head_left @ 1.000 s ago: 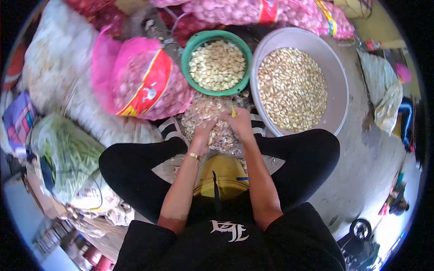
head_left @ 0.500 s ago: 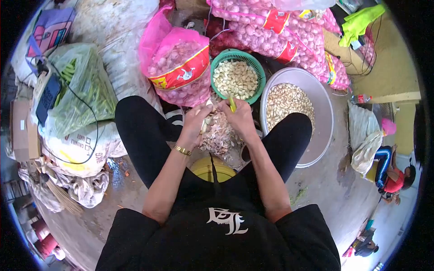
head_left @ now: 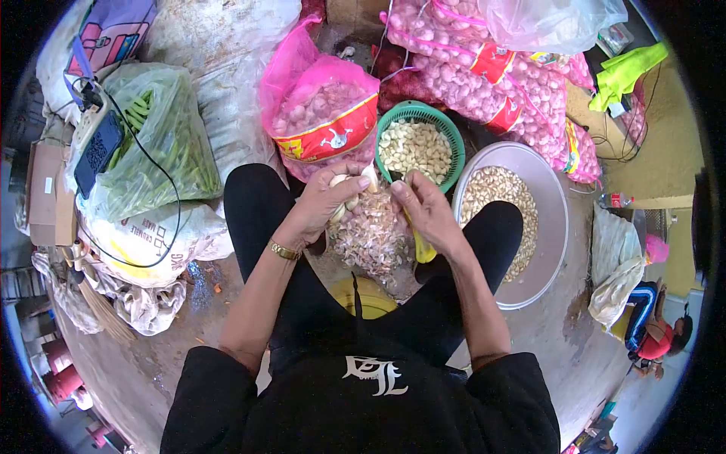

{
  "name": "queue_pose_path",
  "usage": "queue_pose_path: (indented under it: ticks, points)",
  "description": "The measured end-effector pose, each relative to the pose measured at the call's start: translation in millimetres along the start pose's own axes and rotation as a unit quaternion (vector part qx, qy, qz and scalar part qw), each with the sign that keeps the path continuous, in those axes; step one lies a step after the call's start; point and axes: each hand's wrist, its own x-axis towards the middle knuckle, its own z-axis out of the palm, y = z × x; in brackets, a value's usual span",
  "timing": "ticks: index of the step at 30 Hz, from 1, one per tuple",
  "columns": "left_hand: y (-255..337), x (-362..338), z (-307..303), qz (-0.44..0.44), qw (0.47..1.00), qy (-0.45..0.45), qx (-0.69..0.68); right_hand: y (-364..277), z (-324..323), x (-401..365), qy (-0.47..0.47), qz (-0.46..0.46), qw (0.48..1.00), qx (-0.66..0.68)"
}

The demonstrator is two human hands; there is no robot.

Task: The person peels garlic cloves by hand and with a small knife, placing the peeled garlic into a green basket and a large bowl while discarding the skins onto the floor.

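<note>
My left hand, with a gold watch on its wrist, is closed around several garlic cloves and pinches one clove at its fingertips. Just to the right, my right hand grips a small knife with a yellow handle; its dark tip shows above the fingers. Below both hands lies a heap of garlic skins. A green basket of peeled cloves stands beyond my right hand. The large pale basin beside my right knee holds many more cloves.
An open pink mesh bag of garlic stands ahead, with more filled bags behind. At left are green vegetables in plastic and a phone. A yellow container sits between my legs. Another person is far right.
My hands have moved apart. The knife's yellow handle now points down toward me, and a clove shows at my left fingertips. The whole view has shifted slightly.
</note>
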Motion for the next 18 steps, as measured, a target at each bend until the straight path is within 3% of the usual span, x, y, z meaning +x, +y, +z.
queue_pose_path:
  ticks: [4, 9, 18]
  points:
    - [2.4, 9.5, -9.2, -0.022, 0.999, -0.025, 0.019, -3.4, -8.9, 26.5, 0.018, -0.072, 0.997, -0.014]
    - [-3.3, 15.9, 2.5, 0.038, 0.997, -0.032, 0.052, -12.3, -8.0, 35.5, 0.021, -0.182, 0.952, -0.247]
    - [-8.2, 32.1, 21.6, 0.035, 0.997, -0.026, 0.064, -0.3, -30.5, 27.6, 0.048, -0.169, 0.951, -0.255]
